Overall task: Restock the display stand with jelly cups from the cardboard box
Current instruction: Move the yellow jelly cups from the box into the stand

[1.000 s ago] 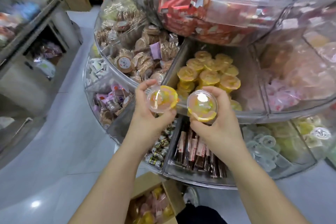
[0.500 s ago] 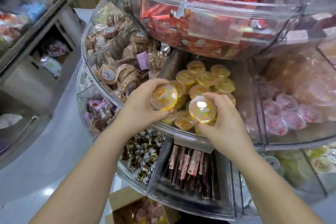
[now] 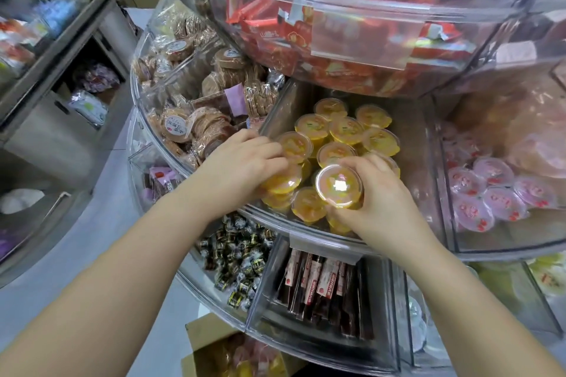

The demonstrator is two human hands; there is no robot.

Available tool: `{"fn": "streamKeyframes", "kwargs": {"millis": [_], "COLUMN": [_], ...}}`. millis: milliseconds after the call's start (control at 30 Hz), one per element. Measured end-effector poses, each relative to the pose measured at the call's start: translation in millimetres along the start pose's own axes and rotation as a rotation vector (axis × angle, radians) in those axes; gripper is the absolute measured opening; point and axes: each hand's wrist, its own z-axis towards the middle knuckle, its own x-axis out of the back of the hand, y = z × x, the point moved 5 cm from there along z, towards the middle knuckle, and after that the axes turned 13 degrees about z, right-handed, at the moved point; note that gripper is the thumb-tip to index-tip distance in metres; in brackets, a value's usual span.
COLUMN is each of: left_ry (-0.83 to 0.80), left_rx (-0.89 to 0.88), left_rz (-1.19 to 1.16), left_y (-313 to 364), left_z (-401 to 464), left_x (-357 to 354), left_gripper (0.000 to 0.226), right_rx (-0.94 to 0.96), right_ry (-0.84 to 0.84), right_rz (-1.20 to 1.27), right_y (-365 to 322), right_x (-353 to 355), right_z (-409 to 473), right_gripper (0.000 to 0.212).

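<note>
Two yellow jelly cups are in hand over the middle bin [image 3: 410, 131] of the clear display stand [image 3: 367, 12], at the center of the frame. The right cup [image 3: 338, 186] sits foil-down, clear bottom up, with the right hand [image 3: 382, 208] curled round its rim, fingers [image 3: 378, 164] clamped on it. The left cup [image 3: 280, 182] lies under the left hand [image 3: 242, 168], whose fingers bend over its top and grip it; most of that cup is hidden.

Around them the bin holds more yellow cups: seven lids show plainly behind the hands, and about three more cups lie at the front wall, partly covered, so the full count cannot be told.

Outward, the bin to the right holds pink cups [image 3: 490, 190], about seven in sight. To the upper left, a bin of wrapped round biscuits [image 3: 196, 122]. Above, across the top of the frame, a tier of red packets [image 3: 337, 49]. Below the hands, two lower bins: dark wrapped candies [image 3: 242, 263] on the left and brown stick packs [image 3: 321, 288] beside them.

At the bottom center, one open cardboard box [image 3: 208, 343] stands on the floor with mixed yellow and pink cups inside, blurred.

At the left edge a grey shelf unit [image 3: 61, 76] holds blurred goods.
</note>
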Motion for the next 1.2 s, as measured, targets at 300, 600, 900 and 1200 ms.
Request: {"fn": "streamKeyframes", "kwargs": {"millis": [300,600,900,1200], "left_ry": [-0.039,-0.069,-0.027,-0.124], "left_rx": [0.042,0.307,0.419,0.337], "left_rz": [-0.227,-0.575,-0.584,-0.440], "left_y": [-12,15,18,24], "left_z": [-7,-1,0,13], "left_x": [10,-9,-17,-23], "left_gripper": [0.046,0.032,0.036,0.055], "right_rx": [-0.015,0.032,-0.004,-0.054], "right_ry": [-0.082,-0.120,-0.189,-0.107], "right_rz": [-0.052,-0.103,-0.135,-0.130], "right_y": [0,-11,-2,8], "right_x": [-6,-21,-15,-6], "right_z": [4,11,9,5], "right_gripper": [0.065,0.069,0.057,0.078]}}
